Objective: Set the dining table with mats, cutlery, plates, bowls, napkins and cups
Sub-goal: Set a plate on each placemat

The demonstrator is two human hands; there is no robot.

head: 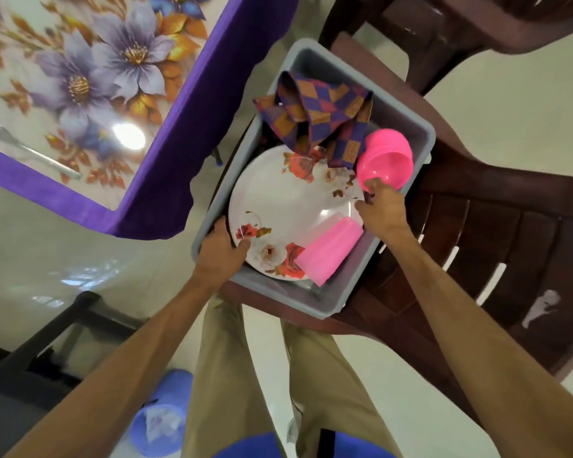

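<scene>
So both hands are down in the grey tub [407,127] that sits on a brown plastic chair [477,226] right next to the counter [80,77]. The left hand [219,256] has its grip on the near-left edge of the white flowered plate [285,206], with the thumb over the plate's rim by the red rose print and the other fingers out of sight under or behind it, pressed against the tub wall, so it looks like a narrow pinch on the rim. The right hand [382,206] is at the plate's right edge, fingers curled; it touches the rim of the pink bowl [386,160], which lies tilted on its side in the tub's right corner with its opening facing down and left. I can't tell for sure whether that grip is closed around the bowl's rim, the plate's edge, or both, since the fingertips are tucked out of view. A pink cup [328,249] lies on its side on the near part of the plate, mouth toward the plate's middle. A purple and orange checked napkin [315,117] is bunched up at the far end of the tub, draped partly over the plate's far edge. Over on the counter, which has a floral cover with a purple border, 1 fork [17,140] lies near the left edge of the view.
</scene>
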